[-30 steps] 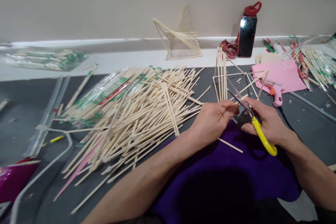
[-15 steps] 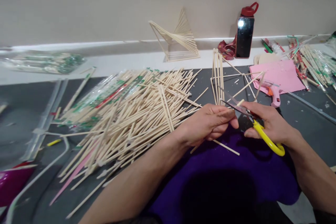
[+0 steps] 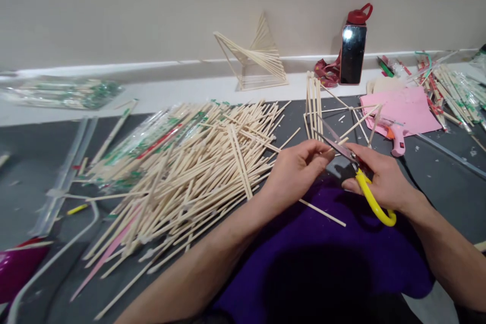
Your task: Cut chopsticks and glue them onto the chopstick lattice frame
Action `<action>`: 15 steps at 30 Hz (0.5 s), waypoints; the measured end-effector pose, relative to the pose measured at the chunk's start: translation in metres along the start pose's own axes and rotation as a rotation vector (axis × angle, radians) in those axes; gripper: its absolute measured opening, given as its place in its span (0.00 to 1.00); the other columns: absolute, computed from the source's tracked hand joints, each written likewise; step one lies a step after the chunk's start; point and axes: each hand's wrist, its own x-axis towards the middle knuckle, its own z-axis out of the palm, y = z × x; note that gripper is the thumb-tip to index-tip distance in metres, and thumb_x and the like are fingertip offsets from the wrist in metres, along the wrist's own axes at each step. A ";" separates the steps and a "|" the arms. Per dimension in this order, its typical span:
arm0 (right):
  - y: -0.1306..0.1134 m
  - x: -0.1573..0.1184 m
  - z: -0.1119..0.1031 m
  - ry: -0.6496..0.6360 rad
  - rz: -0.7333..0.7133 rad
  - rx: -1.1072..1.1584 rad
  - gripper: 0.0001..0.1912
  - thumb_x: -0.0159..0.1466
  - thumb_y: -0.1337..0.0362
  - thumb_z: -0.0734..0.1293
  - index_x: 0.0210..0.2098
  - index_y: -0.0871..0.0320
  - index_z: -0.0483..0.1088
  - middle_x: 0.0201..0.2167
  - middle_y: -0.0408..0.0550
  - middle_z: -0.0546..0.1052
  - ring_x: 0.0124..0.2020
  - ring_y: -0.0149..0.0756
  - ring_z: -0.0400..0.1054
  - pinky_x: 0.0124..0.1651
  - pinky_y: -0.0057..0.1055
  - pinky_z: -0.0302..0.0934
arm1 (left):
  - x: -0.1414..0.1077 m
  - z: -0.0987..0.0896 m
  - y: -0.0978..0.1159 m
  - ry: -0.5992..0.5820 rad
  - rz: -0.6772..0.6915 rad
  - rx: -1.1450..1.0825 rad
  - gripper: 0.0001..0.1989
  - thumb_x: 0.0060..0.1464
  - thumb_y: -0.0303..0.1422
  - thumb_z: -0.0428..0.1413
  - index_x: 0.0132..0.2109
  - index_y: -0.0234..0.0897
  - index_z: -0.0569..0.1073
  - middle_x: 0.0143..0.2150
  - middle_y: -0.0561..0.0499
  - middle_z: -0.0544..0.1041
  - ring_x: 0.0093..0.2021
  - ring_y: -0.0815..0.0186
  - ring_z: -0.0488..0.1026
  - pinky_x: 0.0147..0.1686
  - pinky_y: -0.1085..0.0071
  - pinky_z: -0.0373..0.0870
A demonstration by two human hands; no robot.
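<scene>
My left hand (image 3: 298, 167) pinches a thin wooden stick (image 3: 342, 140) whose short end shows past the fingertips. My right hand (image 3: 383, 174) is closed on a pair of scissors (image 3: 366, 192) with yellow handles. The scissor blades point up and left, parted a little, with the stick's end at them; whether they touch it I cannot tell. Just beyond both hands stands a partly built stick frame (image 3: 314, 104), with several upright sticks side by side. Below my left hand a loose stick (image 3: 322, 212) lies over the purple cloth (image 3: 304, 243).
A large heap of wooden sticks (image 3: 197, 177) covers the table on the left, beside plastic-wrapped packs (image 3: 144, 136). A twisted stick model (image 3: 261, 61) stands by the wall, left of a phone (image 3: 352, 55) propped on a red-capped bottle. A pink glue gun (image 3: 398, 139) lies right.
My left fingers have closed further round and show the stick between them. The scissors and my right hand have shifted slightly left and up, with the blades now at the stick.
</scene>
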 end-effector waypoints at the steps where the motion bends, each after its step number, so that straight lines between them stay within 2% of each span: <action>1: -0.001 0.000 0.003 0.017 0.015 -0.016 0.33 0.60 0.49 0.68 0.59 0.61 0.65 0.46 0.56 0.78 0.41 0.44 0.74 0.43 0.40 0.67 | 0.000 0.001 -0.002 0.093 0.083 0.124 0.06 0.56 0.32 0.55 0.35 0.33 0.75 0.28 0.54 0.76 0.27 0.73 0.69 0.28 0.77 0.63; 3: -0.004 -0.001 0.007 0.040 0.015 -0.033 0.33 0.60 0.50 0.68 0.60 0.61 0.64 0.47 0.56 0.77 0.41 0.44 0.74 0.43 0.39 0.68 | -0.001 0.003 -0.006 0.190 0.221 0.299 0.06 0.58 0.31 0.54 0.37 0.34 0.75 0.31 0.52 0.79 0.30 0.71 0.73 0.31 0.76 0.66; 9: -0.011 -0.003 0.009 0.060 -0.005 -0.052 0.34 0.60 0.48 0.67 0.60 0.61 0.63 0.45 0.55 0.77 0.39 0.42 0.73 0.42 0.39 0.67 | -0.002 0.005 -0.015 0.317 0.668 0.708 0.12 0.66 0.32 0.48 0.38 0.32 0.75 0.35 0.48 0.81 0.32 0.70 0.77 0.29 0.78 0.67; 13: -0.012 -0.002 0.012 0.066 0.010 -0.042 0.34 0.60 0.48 0.67 0.59 0.62 0.63 0.43 0.54 0.77 0.38 0.41 0.72 0.41 0.39 0.67 | -0.002 0.006 -0.018 0.345 0.702 0.915 0.16 0.66 0.31 0.45 0.35 0.31 0.74 0.31 0.46 0.80 0.27 0.68 0.76 0.23 0.75 0.62; 15: -0.012 -0.003 0.012 0.051 0.020 -0.038 0.34 0.60 0.49 0.67 0.59 0.62 0.63 0.42 0.54 0.77 0.38 0.41 0.72 0.41 0.39 0.67 | -0.003 0.005 -0.017 0.292 0.648 0.860 0.17 0.65 0.30 0.45 0.32 0.31 0.74 0.31 0.46 0.80 0.26 0.68 0.76 0.23 0.74 0.62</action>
